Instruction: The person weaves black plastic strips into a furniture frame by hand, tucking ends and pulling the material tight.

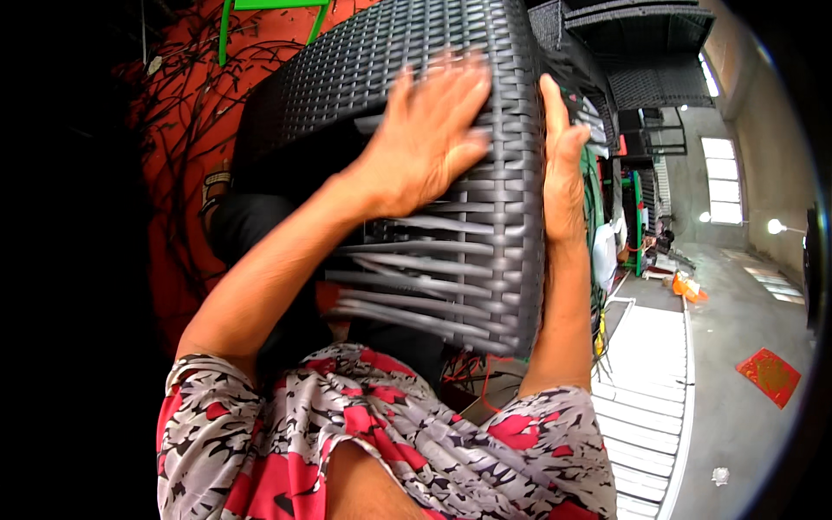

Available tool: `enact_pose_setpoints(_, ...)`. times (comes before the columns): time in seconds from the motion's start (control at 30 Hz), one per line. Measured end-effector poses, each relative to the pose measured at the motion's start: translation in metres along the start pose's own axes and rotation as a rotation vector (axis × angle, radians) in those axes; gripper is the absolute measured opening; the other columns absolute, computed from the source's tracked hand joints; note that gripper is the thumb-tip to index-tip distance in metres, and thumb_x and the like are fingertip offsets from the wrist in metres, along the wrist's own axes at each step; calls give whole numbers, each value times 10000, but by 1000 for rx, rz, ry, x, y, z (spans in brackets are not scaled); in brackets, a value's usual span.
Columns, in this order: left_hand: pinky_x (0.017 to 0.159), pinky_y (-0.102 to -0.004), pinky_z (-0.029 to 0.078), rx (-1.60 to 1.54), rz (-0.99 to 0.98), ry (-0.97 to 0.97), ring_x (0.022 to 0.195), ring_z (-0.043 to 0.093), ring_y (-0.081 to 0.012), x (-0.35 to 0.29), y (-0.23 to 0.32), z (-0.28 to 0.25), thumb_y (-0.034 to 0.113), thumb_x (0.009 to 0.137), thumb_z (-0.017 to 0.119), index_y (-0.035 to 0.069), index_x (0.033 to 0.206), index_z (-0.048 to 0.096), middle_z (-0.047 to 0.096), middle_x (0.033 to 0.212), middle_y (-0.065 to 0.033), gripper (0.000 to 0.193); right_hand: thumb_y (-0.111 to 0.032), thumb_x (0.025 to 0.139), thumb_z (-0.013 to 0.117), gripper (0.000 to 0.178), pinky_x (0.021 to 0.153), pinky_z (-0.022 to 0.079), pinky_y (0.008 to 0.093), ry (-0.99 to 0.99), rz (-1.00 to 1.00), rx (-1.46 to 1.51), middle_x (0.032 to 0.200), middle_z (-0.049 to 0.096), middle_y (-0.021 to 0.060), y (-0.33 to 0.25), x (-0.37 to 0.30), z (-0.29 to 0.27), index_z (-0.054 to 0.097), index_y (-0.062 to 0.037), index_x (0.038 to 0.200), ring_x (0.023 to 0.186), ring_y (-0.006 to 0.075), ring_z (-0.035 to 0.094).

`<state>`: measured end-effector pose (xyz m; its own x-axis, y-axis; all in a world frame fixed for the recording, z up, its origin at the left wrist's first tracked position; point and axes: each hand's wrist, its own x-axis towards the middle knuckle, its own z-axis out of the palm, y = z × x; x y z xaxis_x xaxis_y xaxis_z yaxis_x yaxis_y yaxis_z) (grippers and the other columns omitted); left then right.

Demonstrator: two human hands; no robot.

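A large black woven wicker piece of furniture (511, 208) stands in front of me, its weave tight along the far part and the corner band. On the near side several loose flat strips (416, 264) fan out leftward from the band, their left ends unwoven. My left hand (429, 130) lies on the woven face with its fingers spread, slightly smeared by motion. Against the right side of the piece rests my right hand (563, 165), its fingers stretched upward along the edge. Neither hand shows anything grasped. A dark opening lies left of my left wrist.
Cut black strips (186, 113) litter the red floor covering at the left. A green metal stool (276, 5) is at the top left. More black wicker furniture (646, 52) stands at the back right. Bright window panes (722, 180) and a red paper sheet (769, 377) are farther right.
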<state>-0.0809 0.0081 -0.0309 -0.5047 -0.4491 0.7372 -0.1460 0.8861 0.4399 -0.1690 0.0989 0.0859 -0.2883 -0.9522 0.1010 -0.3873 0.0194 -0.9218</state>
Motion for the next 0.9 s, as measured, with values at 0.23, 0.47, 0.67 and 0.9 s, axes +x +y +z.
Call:
enact_pose_setpoints(0.23, 623, -318, 513, -632, -799, -465, 695, 637, -195, -105, -78, -1, 282, 928, 483, -11, 902, 628, 634, 750, -73, 328, -653, 915, 238, 829, 1075, 293, 333, 30, 7, -100, 1443, 325, 133, 8, 1, -13, 182, -26, 1454, 1262, 221, 398)
enact_pose_setpoints(0.47, 1043, -341, 320, -525, -446, 332, 1185, 494, -218, 8, 19, -129, 489, 988, 259, -23, 1277, 502, 549, 1254, -140, 636, -569, 946, 301, 727, 1092, 263, 330, 66, -137, -166, 1417, 364, 156, 29, 8, -32, 298, -5, 1404, 1295, 218, 364)
enact_pose_setpoints(0.67, 1117, -477, -15, -607, -166, -86, 1420, 18, -349, -82, 88, -23, 649, 895, 265, -6, 1464, 61, 51, 1525, -220, 892, -541, 963, 274, 662, 1113, 186, 366, 150, -255, -577, 1439, 323, 210, 40, 21, -27, 380, -39, 1381, 1356, 313, 268)
enact_pose_setpoints(0.9, 1078, -557, 188, -7, -122, -1073, 1313, 254, -469, -265, 43, 20, 425, 853, 545, -75, 1272, 433, 350, 1369, -286, 662, -697, 879, 260, 825, 1063, 169, 574, 187, -265, -512, 1447, 282, 239, 48, 27, -17, 355, -54, 1388, 1367, 357, 214)
